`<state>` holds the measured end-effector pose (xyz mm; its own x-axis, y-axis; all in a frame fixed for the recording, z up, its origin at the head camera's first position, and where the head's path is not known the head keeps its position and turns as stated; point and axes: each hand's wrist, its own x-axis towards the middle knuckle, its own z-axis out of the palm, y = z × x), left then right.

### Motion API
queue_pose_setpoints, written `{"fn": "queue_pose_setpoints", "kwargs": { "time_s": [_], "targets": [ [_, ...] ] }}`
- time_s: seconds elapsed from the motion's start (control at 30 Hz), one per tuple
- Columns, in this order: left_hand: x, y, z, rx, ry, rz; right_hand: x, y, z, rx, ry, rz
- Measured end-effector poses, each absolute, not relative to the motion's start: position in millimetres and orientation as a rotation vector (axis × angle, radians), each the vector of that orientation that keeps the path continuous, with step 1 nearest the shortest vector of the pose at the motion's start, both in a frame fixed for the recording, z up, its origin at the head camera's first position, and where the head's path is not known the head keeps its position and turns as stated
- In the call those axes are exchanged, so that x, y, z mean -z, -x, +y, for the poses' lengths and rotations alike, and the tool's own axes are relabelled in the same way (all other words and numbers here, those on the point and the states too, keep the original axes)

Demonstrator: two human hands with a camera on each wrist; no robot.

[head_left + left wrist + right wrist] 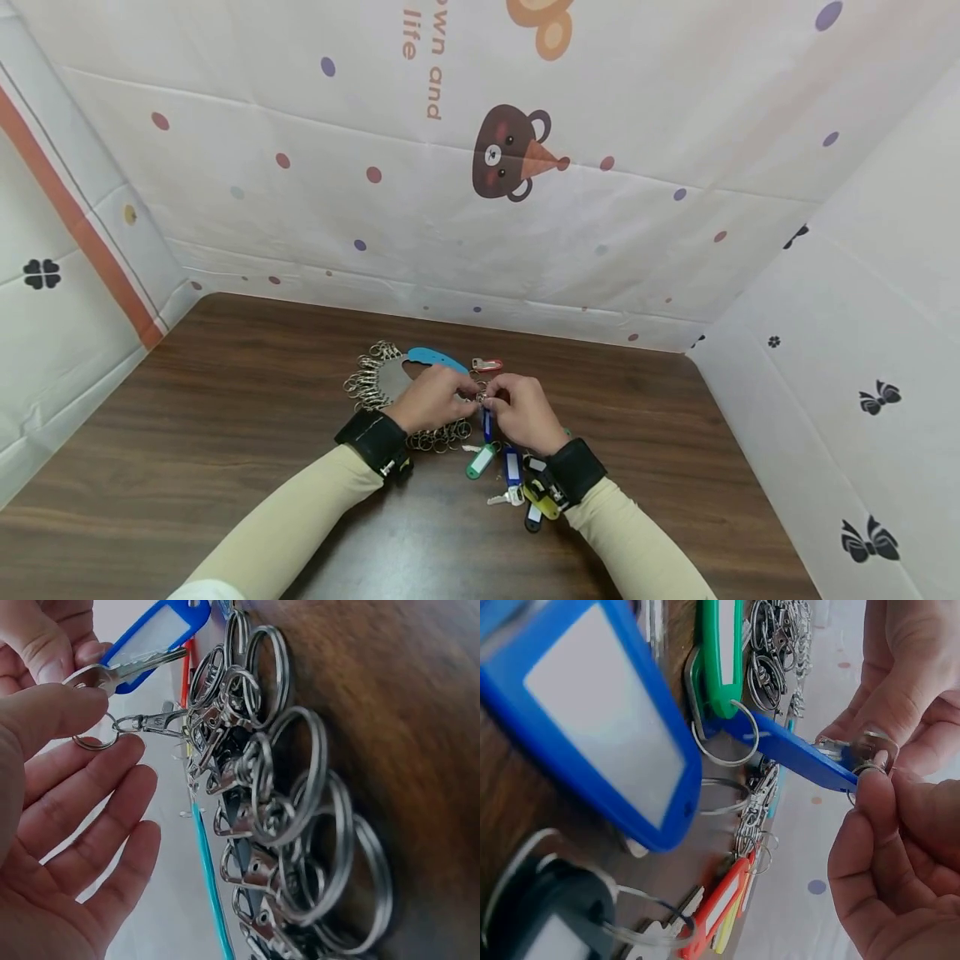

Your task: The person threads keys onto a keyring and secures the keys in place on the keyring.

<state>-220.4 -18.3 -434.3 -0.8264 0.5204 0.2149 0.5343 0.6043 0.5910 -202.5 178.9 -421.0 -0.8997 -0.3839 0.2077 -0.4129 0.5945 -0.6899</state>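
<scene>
The step in hand appears to be work on the joint between a silver metal key (133,667) and a thin round split ring (116,732), held near the rim of a flat grey curved plate (390,379). The person's left hand (432,400) pinches the ring between thumb and forefinger, its other fingers loosely spread. The right hand (528,412) grasps around the key's head; which fingertip bears on it is partly hidden. The next move seems to call for both pinches staying firm while the stiff wire coils are prised and turned.

A blue plastic tag (795,756) with a pale label hangs beside the key. Shiny swivel clasps (366,379) crowd the plate, under a smooth bright-blue handle (437,358). A rounded green tag (481,461) lies on the dark wood-grain table (187,433).
</scene>
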Motion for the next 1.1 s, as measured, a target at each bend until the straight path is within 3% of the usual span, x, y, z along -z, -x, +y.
{"fn": "queue_pose_setpoints", "kwargs": {
  "time_s": [0.83, 1.1],
  "targets": [
    [436.7, 221.8, -19.5, 0.995, 0.960, -2.755, 427.2, 204.6, 181.7, -1.248, -0.712, -2.798],
    [434.2, 223.6, -18.8, 0.836, 0.935, -2.765, 426.2, 204.5, 184.5, -1.166, -0.846, -2.779]
  ]
}}
